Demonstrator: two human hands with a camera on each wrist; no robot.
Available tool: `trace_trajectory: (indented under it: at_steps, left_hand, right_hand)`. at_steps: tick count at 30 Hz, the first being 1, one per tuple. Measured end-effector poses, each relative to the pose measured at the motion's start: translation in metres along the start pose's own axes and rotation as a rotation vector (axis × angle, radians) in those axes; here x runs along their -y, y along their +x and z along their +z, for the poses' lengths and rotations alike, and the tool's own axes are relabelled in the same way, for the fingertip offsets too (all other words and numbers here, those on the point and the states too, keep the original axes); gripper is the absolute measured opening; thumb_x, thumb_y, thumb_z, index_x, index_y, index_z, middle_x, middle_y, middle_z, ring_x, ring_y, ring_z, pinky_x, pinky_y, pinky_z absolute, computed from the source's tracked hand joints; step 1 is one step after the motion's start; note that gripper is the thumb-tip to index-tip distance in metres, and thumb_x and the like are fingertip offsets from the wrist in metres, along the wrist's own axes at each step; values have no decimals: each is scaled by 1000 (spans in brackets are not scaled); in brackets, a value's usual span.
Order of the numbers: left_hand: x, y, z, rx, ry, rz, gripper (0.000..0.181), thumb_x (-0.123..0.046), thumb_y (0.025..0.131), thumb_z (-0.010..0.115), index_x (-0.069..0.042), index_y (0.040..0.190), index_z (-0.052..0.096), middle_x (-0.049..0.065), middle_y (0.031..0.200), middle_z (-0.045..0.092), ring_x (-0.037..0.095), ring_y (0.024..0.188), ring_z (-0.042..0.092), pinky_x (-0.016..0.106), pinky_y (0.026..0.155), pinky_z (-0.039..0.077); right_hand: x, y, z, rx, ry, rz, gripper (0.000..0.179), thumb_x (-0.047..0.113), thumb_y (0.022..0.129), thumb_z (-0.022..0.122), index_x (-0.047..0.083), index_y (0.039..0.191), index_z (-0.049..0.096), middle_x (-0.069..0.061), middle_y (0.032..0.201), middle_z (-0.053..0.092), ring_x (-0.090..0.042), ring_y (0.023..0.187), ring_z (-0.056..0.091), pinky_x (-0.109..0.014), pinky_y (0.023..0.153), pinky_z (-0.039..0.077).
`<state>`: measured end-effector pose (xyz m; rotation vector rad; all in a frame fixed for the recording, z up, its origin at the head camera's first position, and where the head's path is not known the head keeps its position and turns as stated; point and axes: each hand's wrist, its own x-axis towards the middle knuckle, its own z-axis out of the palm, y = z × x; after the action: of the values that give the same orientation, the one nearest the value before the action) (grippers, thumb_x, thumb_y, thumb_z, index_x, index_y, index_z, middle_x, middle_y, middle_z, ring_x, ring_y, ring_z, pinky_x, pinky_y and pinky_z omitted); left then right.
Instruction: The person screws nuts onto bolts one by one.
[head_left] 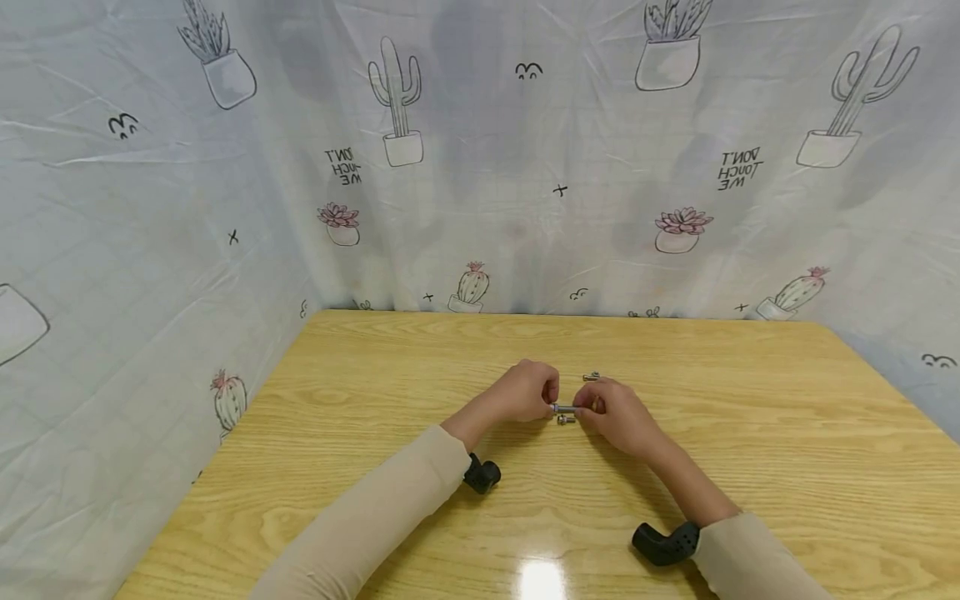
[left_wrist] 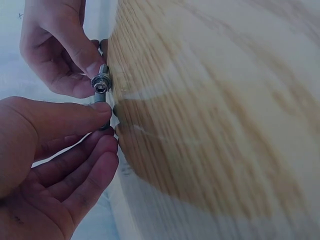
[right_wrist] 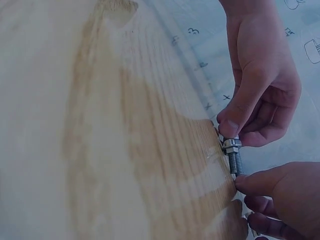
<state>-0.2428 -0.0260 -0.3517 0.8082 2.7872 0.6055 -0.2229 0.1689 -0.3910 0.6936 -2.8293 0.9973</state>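
Pinching a metal bolt [head_left: 566, 409] by its two ends, I hold it crosswise between my hands, low over the wooden table [head_left: 360, 392]. My left hand [head_left: 531, 390] grips one end between thumb and fingertips; my right hand [head_left: 617, 414] nips the other the same way, so neither pinch has any gap beyond the bolt's thickness. Whether the bolt touches the wood, I cannot tell. A shorter bolt [head_left: 566, 420] lies just on my side of it, and another small bolt [head_left: 592, 377] lies beyond, near my right fingers.
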Motion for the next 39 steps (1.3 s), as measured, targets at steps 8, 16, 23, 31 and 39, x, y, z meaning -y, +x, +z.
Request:
trace_trajectory:
  at_steps: [8, 16, 23, 31, 39]
  left_hand:
    - [-4, 4, -2, 16, 16, -2, 12, -11, 84, 75, -11, 85, 63, -5, 77, 56, 10, 68, 51, 20, 62, 42]
    - [-7, 10, -6, 47, -13, -31, 13, -13, 85, 74, -13, 86, 61, -3, 79, 58, 11, 69, 52, 23, 62, 43]
    - [-12, 25, -11, 29, 12, -33, 12, -21, 91, 68, -15, 85, 60, -3, 82, 59, 12, 71, 53, 23, 63, 44]
    - [-17, 52, -11, 47, 26, -54, 15, -21, 94, 64, -11, 105, 66, 1, 104, 65, 14, 90, 60, 27, 80, 52]
    - [-19, 74, -8, 65, 34, -55, 28, -15, 92, 67, -14, 67, 54, -4, 63, 38, 10, 58, 29, 23, 64, 36]
  right_hand:
    - [-2, -2, -4, -20, 23, 10, 4, 9, 88, 69, 9, 92, 71, -2, 80, 58, -11, 63, 44, -24, 56, 38]
    - [-9, -12, -15, -70, 67, 39, 12, 10, 91, 66, 6, 102, 69, -6, 93, 64, -14, 72, 55, -25, 58, 45]
    - [-16, -21, -30, -138, 62, 64, 16, 11, 94, 63, 5, 107, 68, -7, 95, 66, -18, 82, 59, -26, 64, 48]
    - [-16, -29, -45, -211, 87, 91, 23, 17, 97, 60, 3, 115, 64, -10, 105, 67, -23, 92, 62, -23, 69, 50]
    - [-17, -33, -54, -229, 95, 120, 25, 21, 99, 57, 5, 116, 64, -9, 108, 67, -23, 96, 61, -23, 72, 50]
